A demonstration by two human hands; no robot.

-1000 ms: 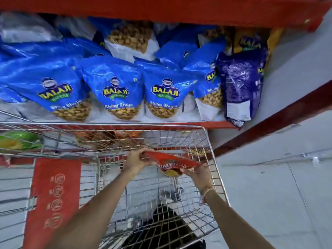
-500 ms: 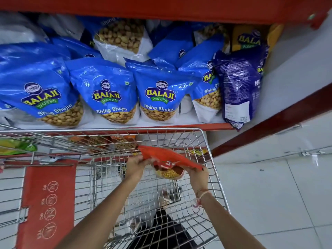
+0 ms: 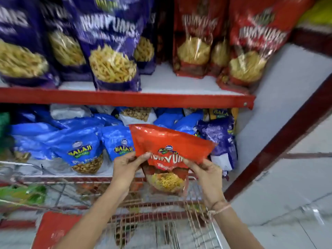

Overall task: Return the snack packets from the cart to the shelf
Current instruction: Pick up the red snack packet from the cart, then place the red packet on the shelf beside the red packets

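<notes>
A red snack packet with a clear window of yellow sev hangs above the wire cart, in front of the lower shelf. My left hand pinches its left side and my right hand grips its right side. Its top flap leans toward the shelf. On the upper shelf stand matching red packets at the right.
Purple packets fill the left of the upper shelf, with a bare gap between them and the red ones. Blue peanut packets crowd the lower shelf. A green packet lies at the cart's left. A dark red post slants at the right.
Both hands have lifted the red packet up out of the cart to the lower shelf's height. The view has tilted upward, bringing the upper shelf into sight.
</notes>
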